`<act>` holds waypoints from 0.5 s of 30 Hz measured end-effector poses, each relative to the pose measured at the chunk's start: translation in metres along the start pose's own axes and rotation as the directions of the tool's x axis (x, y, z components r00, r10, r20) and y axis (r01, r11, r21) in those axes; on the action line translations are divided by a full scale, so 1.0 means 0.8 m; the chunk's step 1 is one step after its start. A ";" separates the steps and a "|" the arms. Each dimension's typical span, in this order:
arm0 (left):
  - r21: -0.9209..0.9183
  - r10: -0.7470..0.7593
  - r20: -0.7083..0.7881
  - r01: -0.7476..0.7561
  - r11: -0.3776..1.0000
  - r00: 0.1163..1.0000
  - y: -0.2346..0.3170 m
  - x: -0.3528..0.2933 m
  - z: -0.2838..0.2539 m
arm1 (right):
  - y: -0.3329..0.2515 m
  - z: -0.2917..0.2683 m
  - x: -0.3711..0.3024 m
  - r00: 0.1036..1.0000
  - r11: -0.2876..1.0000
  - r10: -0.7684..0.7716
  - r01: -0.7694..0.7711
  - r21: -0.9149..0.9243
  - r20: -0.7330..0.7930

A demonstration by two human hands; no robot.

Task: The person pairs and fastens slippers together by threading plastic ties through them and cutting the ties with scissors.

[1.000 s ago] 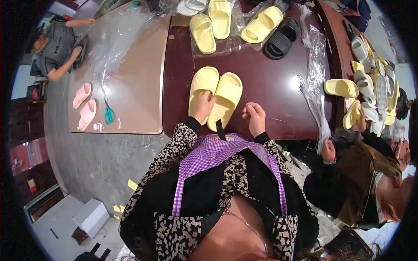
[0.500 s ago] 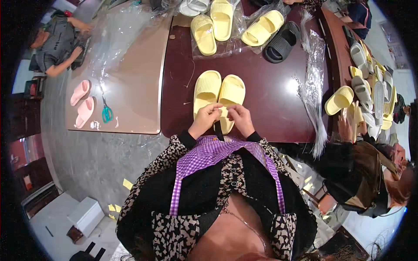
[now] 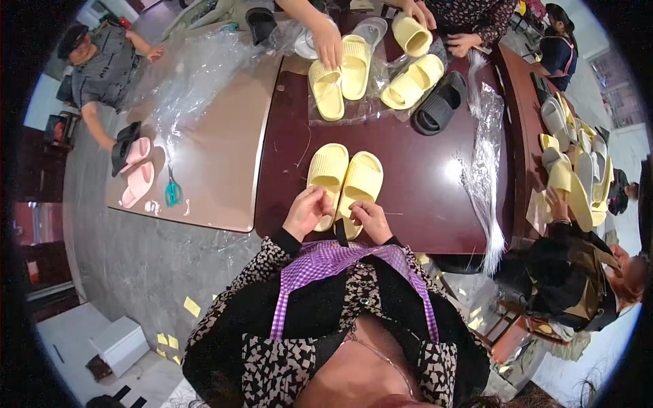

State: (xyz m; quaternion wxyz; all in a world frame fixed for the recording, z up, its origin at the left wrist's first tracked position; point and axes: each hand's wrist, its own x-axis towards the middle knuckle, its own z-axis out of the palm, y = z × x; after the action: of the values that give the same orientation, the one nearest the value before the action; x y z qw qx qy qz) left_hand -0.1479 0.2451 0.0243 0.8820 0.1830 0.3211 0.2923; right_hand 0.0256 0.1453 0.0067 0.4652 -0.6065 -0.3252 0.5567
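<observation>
Head-worn fisheye, left of two, upright. Looks steeply down from near side of dark red worktop (image 3: 422, 183), close above. Centred around yellow slide sandals (image 3: 329, 173) on worktop; wide reach takes in beige worktop (image 3: 218, 170) left of it.

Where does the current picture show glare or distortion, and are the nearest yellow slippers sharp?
In the head view, a glare spot whitens the dark red tabletop and the clear plastic sheet shines; edges bend toward the dark rim; the nearest yellow slippers look fairly sharp.
</observation>
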 end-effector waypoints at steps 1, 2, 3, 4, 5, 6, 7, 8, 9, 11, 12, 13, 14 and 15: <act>0.010 0.020 0.021 -0.020 1.000 1.000 0.003 0.000 -0.008 | 0.003 -0.004 -0.001 1.000 1.000 -0.002 0.002 0.001 -0.001; 0.020 0.040 0.041 -0.041 0.999 0.998 0.005 0.001 -0.017 | 0.006 -0.008 -0.002 1.000 1.000 0.003 -0.003 0.003 -0.022; 0.022 0.040 0.040 -0.040 0.999 0.998 0.007 0.000 -0.023 | 0.009 -0.012 -0.003 0.999 1.000 0.007 -0.007 0.006 -0.042; 0.043 0.045 -0.016 -0.044 0.998 0.999 0.009 0.000 -0.029 | 0.012 -0.016 -0.003 0.998 1.000 0.013 -0.012 0.009 -0.062; 0.066 0.049 -0.069 -0.044 0.997 0.996 0.011 0.000 -0.035 | 0.018 -0.021 -0.003 0.998 1.000 0.013 -0.012 0.012 -0.066; 0.089 0.053 -0.121 -0.042 0.995 0.991 0.012 0.000 -0.041 | 0.028 -0.028 -0.002 0.996 1.000 -0.002 0.001 -0.018 -0.085; 0.092 0.049 -0.120 -0.038 0.995 0.992 0.013 0.000 -0.047 | 0.036 -0.034 -0.001 0.994 0.999 -0.018 0.013 -0.049 -0.105; 0.079 0.052 -0.164 -0.039 0.996 0.985 0.015 -0.001 -0.052 | 0.035 -0.036 -0.002 0.992 0.996 -0.033 0.024 -0.080 -0.123; 0.065 0.053 -0.207 -0.040 0.997 0.977 0.016 -0.002 -0.056 | 0.034 -0.038 -0.004 0.991 0.997 -0.032 0.022 -0.077 -0.127; 0.055 0.049 -0.247 -0.036 0.998 0.968 0.018 -0.003 -0.065 | 0.031 -0.044 -0.005 0.986 0.999 0.000 -0.008 -0.049 -0.165; 0.034 0.059 -0.292 -0.052 0.998 0.955 0.018 -0.004 -0.069 | 0.029 -0.047 -0.006 0.983 0.999 0.016 -0.023 -0.034 -0.185; 0.011 0.069 -0.338 -0.069 0.998 0.939 0.019 -0.005 -0.071 | 0.027 -0.049 -0.006 0.981 0.999 0.018 -0.025 -0.032 -0.191; -0.010 0.077 -0.383 -0.087 0.996 0.921 0.020 -0.006 -0.071 | 0.025 -0.052 -0.005 0.973 1.000 0.019 -0.021 -0.008 -0.232; -0.008 0.073 -0.380 -0.082 0.997 0.922 0.021 -0.006 -0.075 | 0.023 -0.054 -0.004 0.962 1.000 0.021 -0.017 0.016 -0.272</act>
State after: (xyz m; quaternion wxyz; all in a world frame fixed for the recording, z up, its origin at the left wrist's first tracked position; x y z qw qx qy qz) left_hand -0.1976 0.2626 -0.0085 0.7932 0.1248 0.4746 0.3605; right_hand 0.0648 0.1271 -0.0116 0.5044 -0.6772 -0.2485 0.4746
